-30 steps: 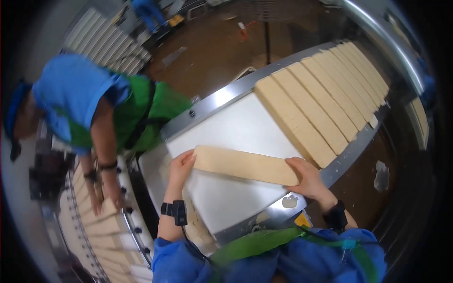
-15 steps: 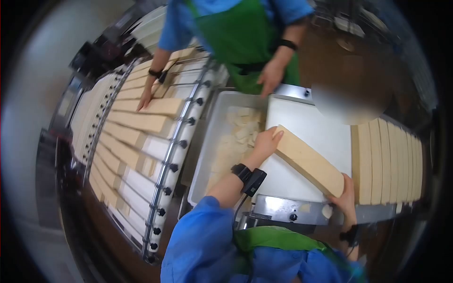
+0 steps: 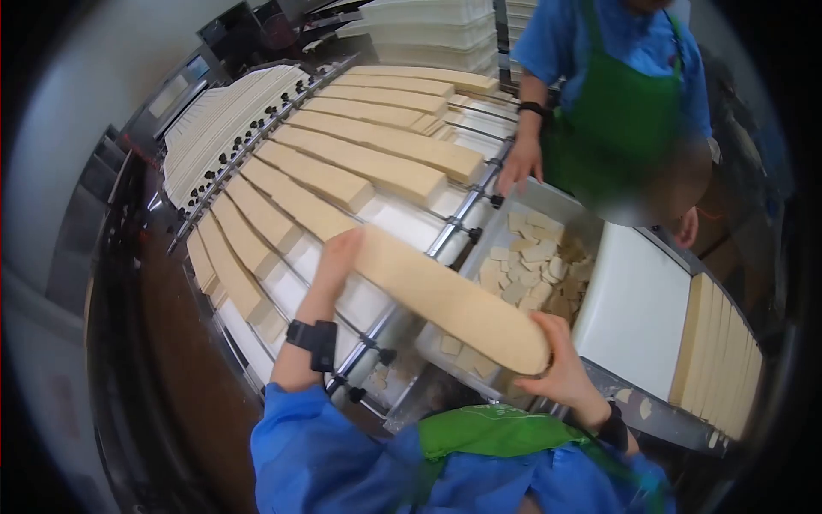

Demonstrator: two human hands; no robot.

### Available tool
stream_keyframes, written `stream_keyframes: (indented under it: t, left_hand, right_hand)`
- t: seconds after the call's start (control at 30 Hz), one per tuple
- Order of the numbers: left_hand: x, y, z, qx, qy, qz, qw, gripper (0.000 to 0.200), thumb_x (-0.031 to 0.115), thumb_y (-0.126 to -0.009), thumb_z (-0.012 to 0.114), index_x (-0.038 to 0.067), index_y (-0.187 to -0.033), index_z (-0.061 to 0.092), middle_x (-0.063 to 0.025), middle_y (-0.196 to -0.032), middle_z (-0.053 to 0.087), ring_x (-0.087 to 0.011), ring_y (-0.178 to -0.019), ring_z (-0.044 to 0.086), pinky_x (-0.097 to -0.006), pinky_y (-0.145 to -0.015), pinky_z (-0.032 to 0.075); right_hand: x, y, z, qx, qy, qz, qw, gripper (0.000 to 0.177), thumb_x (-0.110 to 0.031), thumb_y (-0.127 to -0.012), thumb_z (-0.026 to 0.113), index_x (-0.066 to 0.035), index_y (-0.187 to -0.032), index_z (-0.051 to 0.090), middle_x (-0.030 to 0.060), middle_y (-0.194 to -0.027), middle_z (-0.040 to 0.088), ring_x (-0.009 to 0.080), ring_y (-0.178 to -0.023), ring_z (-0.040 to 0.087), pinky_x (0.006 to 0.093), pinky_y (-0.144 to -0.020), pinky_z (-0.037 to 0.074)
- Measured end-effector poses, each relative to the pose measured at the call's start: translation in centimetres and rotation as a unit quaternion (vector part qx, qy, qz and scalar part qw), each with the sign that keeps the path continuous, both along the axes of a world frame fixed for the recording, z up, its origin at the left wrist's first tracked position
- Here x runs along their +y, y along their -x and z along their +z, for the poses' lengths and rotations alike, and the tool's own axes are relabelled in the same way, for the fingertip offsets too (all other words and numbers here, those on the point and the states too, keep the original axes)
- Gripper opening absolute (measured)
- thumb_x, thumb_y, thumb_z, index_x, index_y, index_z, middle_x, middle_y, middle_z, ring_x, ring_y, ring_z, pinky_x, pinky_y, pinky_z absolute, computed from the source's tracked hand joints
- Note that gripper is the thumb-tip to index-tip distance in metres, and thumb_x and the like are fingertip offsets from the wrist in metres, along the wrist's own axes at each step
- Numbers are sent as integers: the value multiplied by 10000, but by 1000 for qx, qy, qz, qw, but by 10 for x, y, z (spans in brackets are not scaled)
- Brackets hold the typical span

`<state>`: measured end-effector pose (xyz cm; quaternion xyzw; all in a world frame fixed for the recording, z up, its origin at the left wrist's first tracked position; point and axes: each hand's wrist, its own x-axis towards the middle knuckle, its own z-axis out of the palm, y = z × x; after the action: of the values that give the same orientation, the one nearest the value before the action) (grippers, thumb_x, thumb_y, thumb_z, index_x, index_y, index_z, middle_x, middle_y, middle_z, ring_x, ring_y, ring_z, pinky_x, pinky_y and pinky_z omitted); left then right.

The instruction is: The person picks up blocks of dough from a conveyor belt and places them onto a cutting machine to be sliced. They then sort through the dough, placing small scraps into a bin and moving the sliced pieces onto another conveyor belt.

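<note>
A long pale-yellow slab (image 3: 449, 300), dough-like with a rounded near end, is held up between my hands. My left hand (image 3: 337, 261) grips its far-left end above the rail-divided conveyor (image 3: 402, 221). At the rounded right end, my right hand (image 3: 561, 364) has its thumb below and fingers on top. Beneath the slab's right half is a grey bin (image 3: 428, 343) with many flat offcuts (image 3: 535, 270). Similar slabs (image 3: 342, 141) lie side by side in the conveyor's lanes.
To the right runs a white belt (image 3: 634, 300), with a row of upright slabs (image 3: 715, 355) at its end. A co-worker in a green apron (image 3: 612, 137) stands across the bin, one hand (image 3: 521, 163) near the conveyor rail. Black knobs (image 3: 473, 234) stick out along the rail.
My hands have carried the slab left, from above the white belt to over the bin and conveyor edge. My view has swung left. The co-worker's hand has left the conveyor slabs.
</note>
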<state>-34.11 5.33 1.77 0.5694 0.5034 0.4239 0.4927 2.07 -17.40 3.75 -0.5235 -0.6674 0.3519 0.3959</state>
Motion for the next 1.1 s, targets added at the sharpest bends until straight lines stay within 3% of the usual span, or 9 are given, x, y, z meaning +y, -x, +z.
stream_keyframes:
  t: [0.13,0.17,0.23,0.3,0.4,0.6,0.8,0.93,1.1]
  left_hand:
    - [11,95,-13,-7,91,75,993,360,285,-967,495,-36,-1023,647,-60,-929,666,-104,-828,592,-244,-750,462]
    - [27,124,-46,-4,94,68,993,338,265,-962,487,-22,-1034,650,-95,-935,679,-185,-843,624,-283,-777,470]
    - [44,144,-76,189,-10,68,979,322,247,-954,477,-9,-1024,659,-114,-921,683,-268,-867,634,-315,-810,475]
    - [49,140,-62,411,-53,42,909,336,244,-930,486,2,-1125,614,-170,-1105,633,-382,-1075,563,-444,-941,424]
    - [45,131,-47,614,-221,128,746,437,270,-916,514,2,-1261,508,-190,-1319,496,-375,-1248,430,-554,-1008,330]
    - [-1,122,-28,433,-242,-74,865,631,306,-886,574,32,-1403,336,-185,-1461,321,-375,-1371,260,-579,-1083,182]
    - [-73,57,-3,417,-297,-270,815,872,332,-749,707,48,-1443,263,-169,-1485,288,-350,-1392,230,-613,-1074,135]
    - [-75,36,-20,528,-293,-230,763,895,304,-729,725,52,-1448,255,-147,-1483,300,-343,-1383,250,-622,-1060,159]
    - [-82,36,-24,530,-298,-194,769,774,214,-730,701,196,-1423,359,-134,-1442,359,-357,-1341,314,-650,-1015,232]
  right_hand:
    - [36,83,23,66,78,88,991,796,-39,-643,751,-85,-1349,387,143,-1263,357,267,-1127,473,300,-812,514]
    - [43,99,24,50,84,92,991,783,-30,-650,741,-84,-1347,389,140,-1252,361,259,-1100,488,294,-807,514]
    - [57,128,23,54,123,95,986,740,-11,-664,703,-82,-1336,399,143,-1202,383,233,-975,537,279,-761,511]
    - [69,150,25,34,104,99,989,729,-7,-667,690,-75,-1333,400,145,-1182,394,223,-925,551,278,-735,506]
    - [90,182,8,16,67,111,991,682,23,-689,631,-57,-1327,404,148,-1171,417,228,-866,572,286,-717,505]
    - [132,225,-48,-40,-87,57,994,569,13,-731,604,-52,-1271,440,175,-980,533,300,-834,608,365,-730,506]
    - [132,210,-44,-160,-132,27,978,309,-89,-698,685,-54,-969,540,127,-921,558,336,-783,594,407,-648,489]
    - [128,192,-46,-108,-206,22,972,217,-106,-682,705,-57,-807,533,101,-763,541,322,-683,562,397,-595,467]
    - [92,101,-30,-48,-77,-125,988,284,-121,-715,743,-36,-698,473,86,-660,509,231,-601,515,336,-528,395]
